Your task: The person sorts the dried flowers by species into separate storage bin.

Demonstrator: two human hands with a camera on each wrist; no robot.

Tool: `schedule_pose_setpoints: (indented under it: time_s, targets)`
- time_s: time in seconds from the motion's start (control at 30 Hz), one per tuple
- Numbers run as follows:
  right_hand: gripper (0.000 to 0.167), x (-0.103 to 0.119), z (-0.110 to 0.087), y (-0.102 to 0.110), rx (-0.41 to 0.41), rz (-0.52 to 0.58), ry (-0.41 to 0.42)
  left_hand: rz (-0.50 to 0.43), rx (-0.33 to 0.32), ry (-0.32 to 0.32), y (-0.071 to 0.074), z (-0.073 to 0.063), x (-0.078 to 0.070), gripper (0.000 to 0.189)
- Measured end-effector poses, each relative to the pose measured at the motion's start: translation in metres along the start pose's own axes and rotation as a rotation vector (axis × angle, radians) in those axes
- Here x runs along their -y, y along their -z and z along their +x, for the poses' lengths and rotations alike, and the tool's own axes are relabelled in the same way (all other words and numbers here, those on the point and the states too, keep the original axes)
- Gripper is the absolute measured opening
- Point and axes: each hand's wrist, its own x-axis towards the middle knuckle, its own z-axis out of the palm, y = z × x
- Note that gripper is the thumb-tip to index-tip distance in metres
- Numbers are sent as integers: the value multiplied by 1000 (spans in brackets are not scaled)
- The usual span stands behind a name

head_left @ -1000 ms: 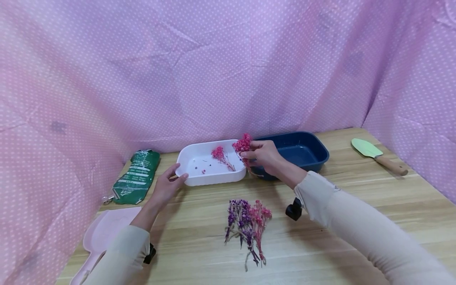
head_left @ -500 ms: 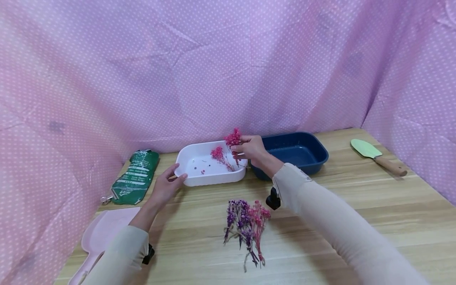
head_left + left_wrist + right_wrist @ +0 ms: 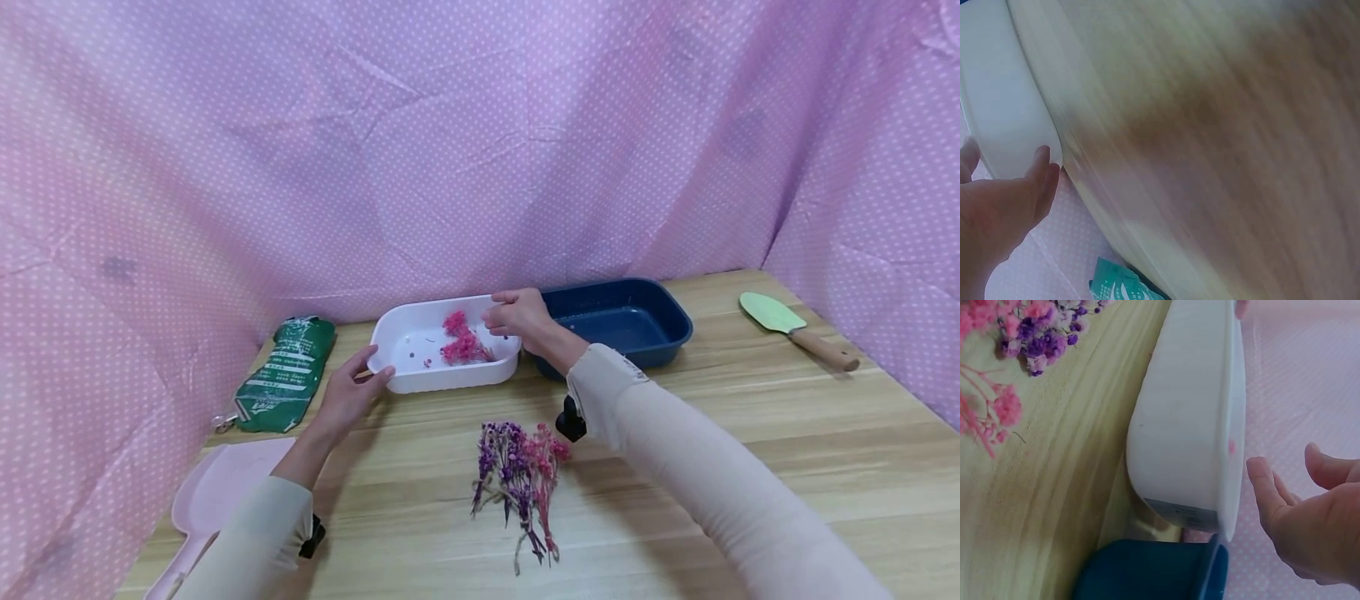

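Observation:
In the head view, two sprigs of pink dried flowers (image 3: 461, 346) lie in a white rectangular basin (image 3: 450, 386), among a few small loose bits. My left hand (image 3: 351, 390) holds the basin's left end; thumb and fingers also touch its wall (image 3: 1007, 94) in the left wrist view. Over the right end hovers my right hand (image 3: 525, 321), nothing between its fingers. The right wrist view shows this hand's thumb and fingers apart, beside the rim. Purple dried flowers (image 3: 504, 458) and a pink bunch (image 3: 546, 458) lie tied with twine on the table in front.
A dark blue basin (image 3: 675, 333) stands against the white one's right side. Far right lies a spatula-like tool with a green blade (image 3: 771, 312) and wooden handle. Left are a green packet (image 3: 288, 375) and a pink dustpan-like scoop (image 3: 232, 475). Polka-dot cloth (image 3: 480, 150) hangs behind.
My right hand moved left over the white basin and let go of a pink flower sprig, which now lies beside the other sprig inside. My left hand stayed at the basin's end.

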Motion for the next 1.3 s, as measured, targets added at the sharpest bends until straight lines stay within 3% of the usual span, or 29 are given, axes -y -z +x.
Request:
schedule_pose_setpoints:
  time_s: [0.2, 0.43, 0.83, 1.3]
  targets:
    - [43, 6, -21, 10, 16, -31, 80, 5, -2, -1, 0, 0, -1, 72]
    - [38, -2, -59, 38, 83, -72, 179, 8, -6, -14, 2, -2, -2, 71]
    - [43, -26, -106, 71, 150, -192, 130, 4, -9, -30, 2, -1, -1, 69]
    - [39, -51, -143, 78, 151, -244, 86, 6, 1, -26, 1, -1, -2, 70]
